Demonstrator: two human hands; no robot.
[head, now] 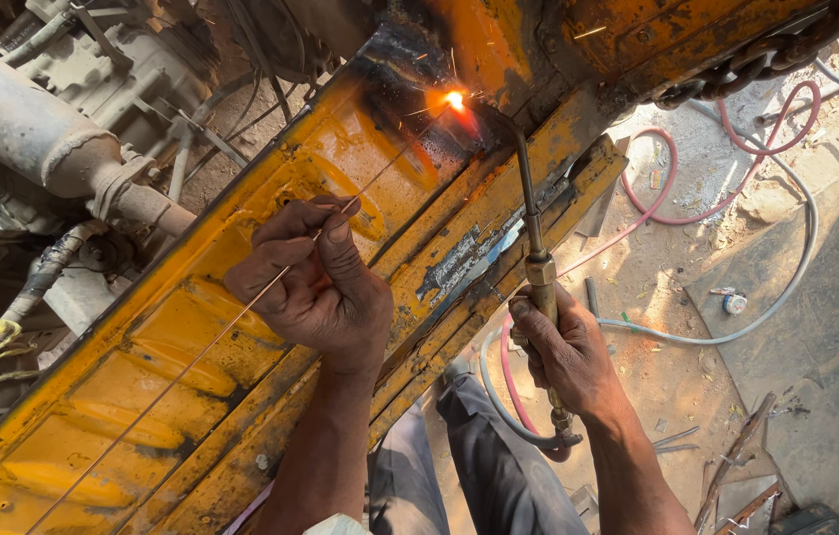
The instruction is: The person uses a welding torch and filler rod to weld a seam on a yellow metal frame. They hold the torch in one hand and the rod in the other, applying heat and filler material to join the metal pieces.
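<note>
My left hand [313,280] pinches a thin metal filler rod [192,354] between thumb and fingers; the rod runs from lower left up to a bright flame [455,100] on the yellow sheet-metal panel [172,386]. My right hand [566,352] grips the brass body of a gas torch [536,253], whose bent tip reaches the same glowing spot. Sparks scatter around the flame, and the metal there is blackened. Pink and white hoses [514,396] leave the torch below my right wrist.
A grey pipe and vehicle parts [53,139] lie at the upper left. A chain [766,54] hangs at the top right. Hoses [736,188] loop over the dusty ground on the right, with scrap bits nearby. My grey trouser legs [479,466] show below.
</note>
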